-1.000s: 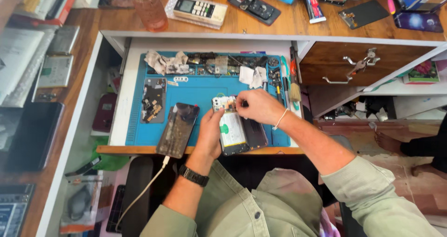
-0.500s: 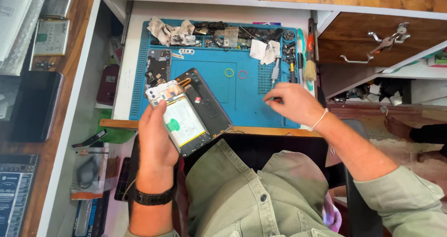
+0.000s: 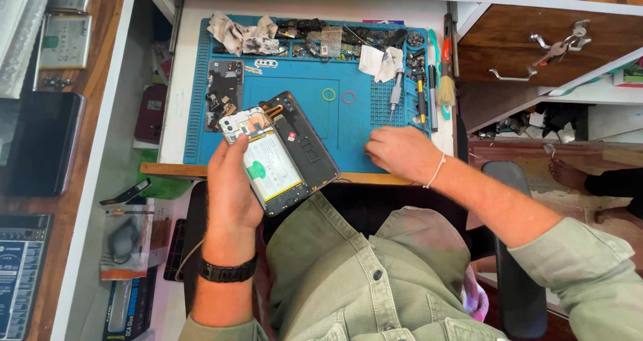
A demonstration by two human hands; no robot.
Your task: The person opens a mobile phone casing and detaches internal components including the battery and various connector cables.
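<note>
While your left hand (image 3: 231,180) has its grip wrapped around the opened phone (image 3: 278,155), you're holding it tilted over the near edge of the table (image 3: 175,107), just above your lap. So the phone is off the blue work mat (image 3: 315,123), back cover gone, with the white battery (image 3: 271,167) and the little camera block at the top corner showing. Thumb side sits along the phone's left edge, fingers tucked underneath.

Your right hand (image 3: 400,152) is down on the mat's near right corner, knuckles up, fingers curled in tight. Honestly can't tell if that grip has anything in it, whatever's under the fingertips is hidden.

Around it: a second stripped phone frame (image 3: 223,93) lies flat on the left side of the mat, just beyond the one you're holding. Two small rubber rings, a yellow one (image 3: 328,94) and a red one (image 3: 348,97), sit side by side near the middle. A screwdriver (image 3: 396,93) and a brush (image 3: 446,90) lie along the right edge, and crumpled wipes (image 3: 241,34) plus loose parts crowd the far strip. Off to the right a wooden drawer (image 3: 542,46) has keys (image 3: 566,41) hanging in its lock.
</note>
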